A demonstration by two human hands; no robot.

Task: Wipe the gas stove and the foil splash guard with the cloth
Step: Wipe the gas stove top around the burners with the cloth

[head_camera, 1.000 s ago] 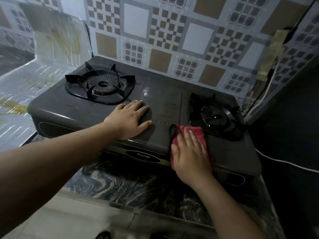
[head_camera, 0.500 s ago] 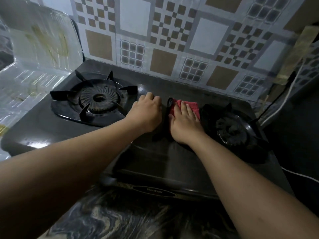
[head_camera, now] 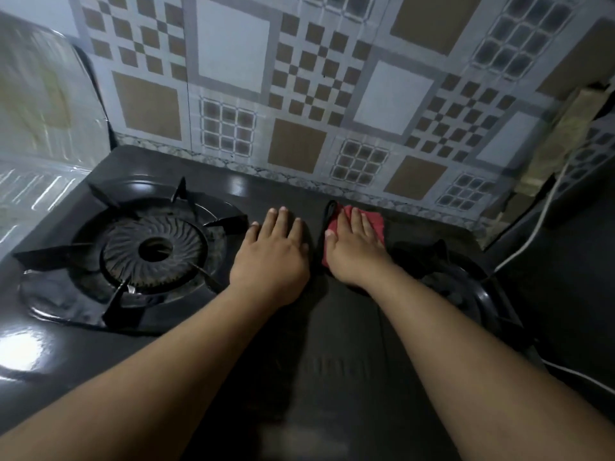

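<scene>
Since the earlier frame both hands have travelled to the rear of the black two-burner gas stove (head_camera: 332,327), close to the patterned tiled wall (head_camera: 332,78), and the left hand's fingers have straightened. The stove is the landmark; its glossy black top fills the view; the crinkled silver foil splash guard (head_camera: 43,121) stands at the stove's left side, as yet untouched by the cloth; the black left burner with its pan support (head_camera: 149,251) sits on the stove's left half; the right burner (head_camera: 459,281) is partly hidden beside the right forearm; a white cable (head_camera: 532,234) runs past the stove's right edge. The left hand (head_camera: 269,257) rests flat, fingers extended, on the stove's centre strip, holding nothing; the right hand (head_camera: 356,251) lies just beside it, fingers straight, pressing the small red cloth (head_camera: 374,222) onto the stove's rear centre. The cloth looks soft, light and limp; it should be driven under a flat palm or bunched in the fingers; the foil is probably thin and easily dented, so light pressure seems wise. No brand or writing is legible; a faint embossed mark on the stove's front centre cannot be read.
</scene>
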